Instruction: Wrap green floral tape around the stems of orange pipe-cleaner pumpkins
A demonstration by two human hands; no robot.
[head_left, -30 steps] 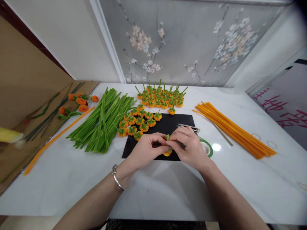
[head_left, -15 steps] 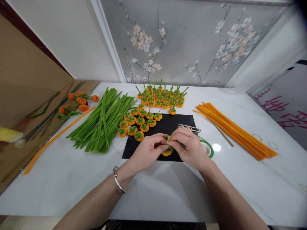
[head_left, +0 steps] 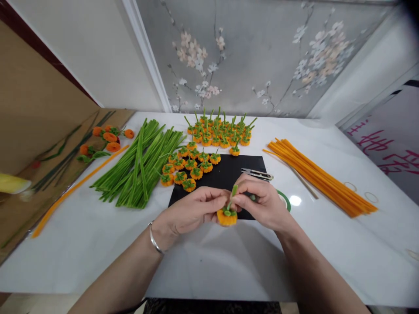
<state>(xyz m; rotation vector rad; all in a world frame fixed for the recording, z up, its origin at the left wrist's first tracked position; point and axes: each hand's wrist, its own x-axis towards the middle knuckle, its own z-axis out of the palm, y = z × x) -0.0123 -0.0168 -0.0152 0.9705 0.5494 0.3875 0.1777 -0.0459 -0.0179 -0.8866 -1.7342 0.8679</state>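
An orange pumpkin-shaped piece [head_left: 227, 217] with green leaves and an upright green stem is held between my hands, over the near edge of a black mat [head_left: 225, 167]. My left hand [head_left: 195, 208] has its fingers closed on the piece from the left side. The thumb and fingers of my right hand [head_left: 258, 199] pinch the green stem. Thread snips [head_left: 257, 174] lie just beyond my right hand. A green tape roll [head_left: 285, 200] is partly hidden behind that hand.
Several finished orange pieces [head_left: 190, 165] stand left on the mat, with more behind. Green pipe cleaners [head_left: 139, 170] are piled left, orange ones [head_left: 322, 179] right. Orange flowers [head_left: 110, 137] lie at the far left on brown paper. Rubber bands [head_left: 371, 197] lie right.
The orange piece has come nearer to me and turned so that its side shows. Both hands have shifted on it, and more of its green stem is visible.
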